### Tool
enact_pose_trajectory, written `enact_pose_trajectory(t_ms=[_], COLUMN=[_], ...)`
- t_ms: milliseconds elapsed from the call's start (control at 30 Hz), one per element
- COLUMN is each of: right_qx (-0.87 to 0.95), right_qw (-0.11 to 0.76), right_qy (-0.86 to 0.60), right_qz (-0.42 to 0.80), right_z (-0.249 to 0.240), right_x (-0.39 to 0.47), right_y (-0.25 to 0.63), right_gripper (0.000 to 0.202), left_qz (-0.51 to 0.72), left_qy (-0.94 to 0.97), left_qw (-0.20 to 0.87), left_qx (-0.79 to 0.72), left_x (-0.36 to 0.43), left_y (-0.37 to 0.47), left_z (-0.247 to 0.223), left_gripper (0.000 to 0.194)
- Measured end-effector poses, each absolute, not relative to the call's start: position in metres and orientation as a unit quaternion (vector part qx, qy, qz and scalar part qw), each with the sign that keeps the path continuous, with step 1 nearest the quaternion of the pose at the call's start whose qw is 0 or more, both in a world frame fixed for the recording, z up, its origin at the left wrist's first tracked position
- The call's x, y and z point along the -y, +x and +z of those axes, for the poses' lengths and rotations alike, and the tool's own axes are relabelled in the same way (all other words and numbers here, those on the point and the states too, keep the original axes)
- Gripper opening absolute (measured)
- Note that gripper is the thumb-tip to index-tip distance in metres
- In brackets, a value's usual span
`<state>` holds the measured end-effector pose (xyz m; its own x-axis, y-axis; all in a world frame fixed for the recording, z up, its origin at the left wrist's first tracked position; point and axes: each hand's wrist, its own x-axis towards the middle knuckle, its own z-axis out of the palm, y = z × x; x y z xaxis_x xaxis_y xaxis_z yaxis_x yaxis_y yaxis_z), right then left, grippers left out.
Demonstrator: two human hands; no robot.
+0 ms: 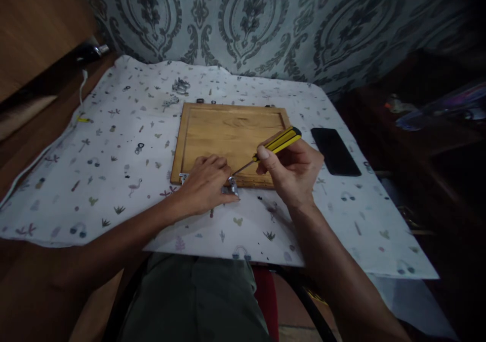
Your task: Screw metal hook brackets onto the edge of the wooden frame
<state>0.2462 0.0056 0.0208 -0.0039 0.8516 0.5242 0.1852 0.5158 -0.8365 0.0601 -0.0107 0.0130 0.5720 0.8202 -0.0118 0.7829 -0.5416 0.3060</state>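
A wooden panel with a raised frame lies flat on the cloth. My right hand is closed round the yellow-and-black handle of a screwdriver. The thin shaft slants down to the left, and its tip meets a small metal hinge at the panel's near edge. My left hand lies over that edge, thumb and fingers pressing round the hinge and partly hiding it. Another metal piece shows at the panel's near left corner. Small holes run along the near edge to the right of the hinge.
A white patterned cloth covers the table. Loose metal hinges lie beyond the panel's left corner. A black phone lies to the right. A white cable runs along the left edge, and a patterned curtain hangs behind.
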Motion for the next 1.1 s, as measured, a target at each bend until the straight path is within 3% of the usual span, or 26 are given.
enact_pose_trajectory(t_ms=[300,833,1100], right_qx=[0.696,0.711,0.667], right_qw=[0.529,0.507,0.510], right_qy=[-0.414,-0.402,-0.358], right_qz=[0.253,0.276,0.408], right_z=[0.0160,0.0138,0.0186], right_x=[-0.0085,-0.0102,-0.0119], right_y=[0.2487,0.2486,0.2485], right_gripper=[0.025,0.037,0.031], left_qz=[0.081,0.091,0.077], left_qy=[0.875,0.874,0.874], left_qw=[0.130,0.152,0.155], left_qx=[-0.458,-0.452,-0.453], left_x=[0.0109,0.0107,0.0105], left_y=[0.0596,0.0587,0.0593], left_z=[0.0093,0.0089,0.0118], left_gripper=[0.043,0.037,0.041])
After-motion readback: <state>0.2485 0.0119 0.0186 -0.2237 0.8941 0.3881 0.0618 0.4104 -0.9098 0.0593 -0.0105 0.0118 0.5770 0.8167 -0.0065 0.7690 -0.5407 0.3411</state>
